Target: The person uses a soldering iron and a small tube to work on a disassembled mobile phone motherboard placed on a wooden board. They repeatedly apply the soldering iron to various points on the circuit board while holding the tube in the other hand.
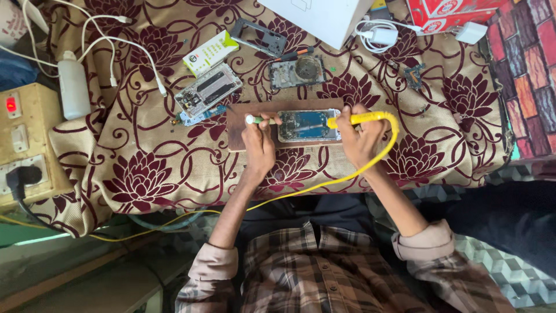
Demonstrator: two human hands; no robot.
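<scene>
Head view: yellow plastic soldering iron, gripped.

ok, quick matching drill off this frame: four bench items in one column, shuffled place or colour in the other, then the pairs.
Things:
1. soldering iron
2. white bottle
3. opened phone
4. black plug

Places or colours:
A. in the socket box at the far left
B. on the wooden board
C. yellow, in the right hand
D. lying on the cloth beside the socket box

Pairs: 1-C, 2-D, 3-B, 4-A
</scene>
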